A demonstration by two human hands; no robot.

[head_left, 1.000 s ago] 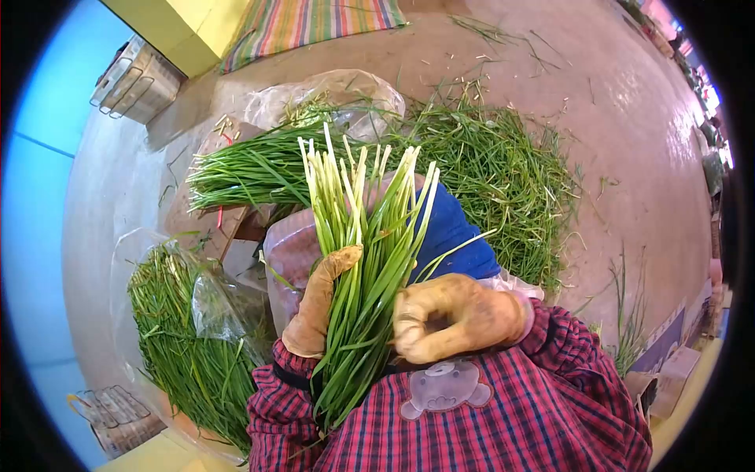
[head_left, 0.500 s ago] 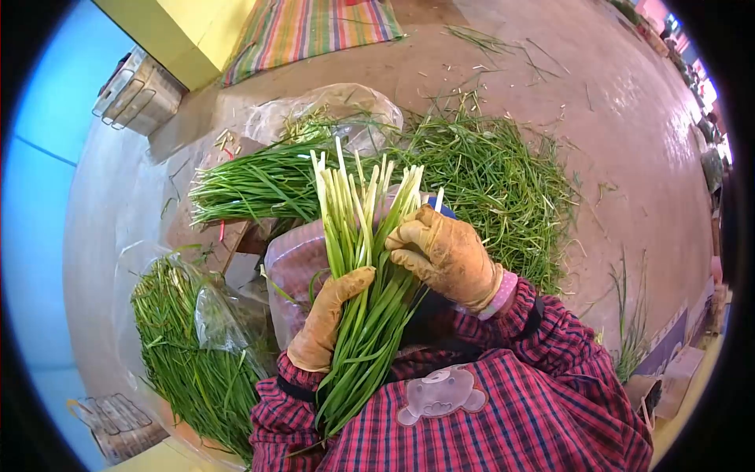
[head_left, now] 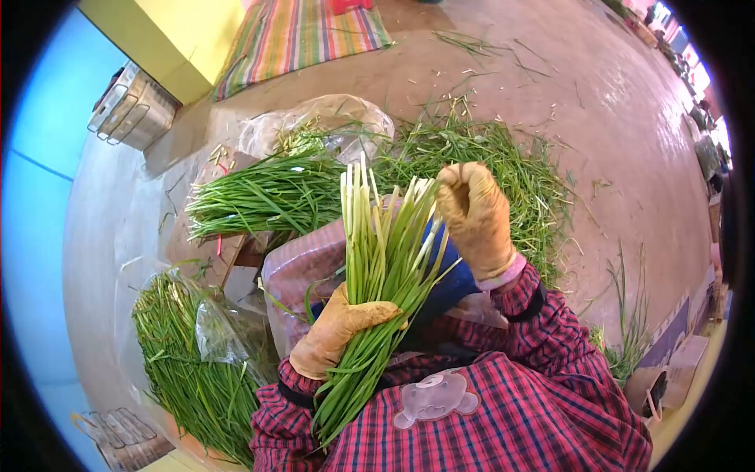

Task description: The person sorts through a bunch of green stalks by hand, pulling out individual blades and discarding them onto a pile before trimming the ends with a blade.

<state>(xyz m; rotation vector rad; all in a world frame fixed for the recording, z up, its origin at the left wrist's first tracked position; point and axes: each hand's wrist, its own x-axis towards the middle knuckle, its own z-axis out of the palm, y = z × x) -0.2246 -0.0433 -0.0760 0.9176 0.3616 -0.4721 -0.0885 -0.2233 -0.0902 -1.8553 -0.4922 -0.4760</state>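
My left hand [head_left: 340, 330], in a tan rubber glove, is wrapped round a bunch of garlic chives [head_left: 377, 259]. Their pale stem ends point up and away from me, and the green leaves hang down over my lap. My gloved right hand [head_left: 476, 212] is raised just right of the pale ends. Its thumb and fingertips are pinched together, with a hollow between the curled fingers. Whatever might be in the pinch is too small to make out. Behind the bunch, a layer of neatly laid chives [head_left: 267, 194] rests on a low wooden board.
Loose, tangled leaves [head_left: 503, 181] are heaped on the floor at the right. A clear plastic bag [head_left: 200, 322] of chives stands at my left. Another crumpled plastic bag [head_left: 346, 110] lies behind the board. Beyond are a striped mat [head_left: 307, 39] and a yellow pillar [head_left: 189, 35].
My right hand has lifted up and right, away from the stems. My left hand has shifted slightly right with the bunch, whose stems have tilted and come closer together.
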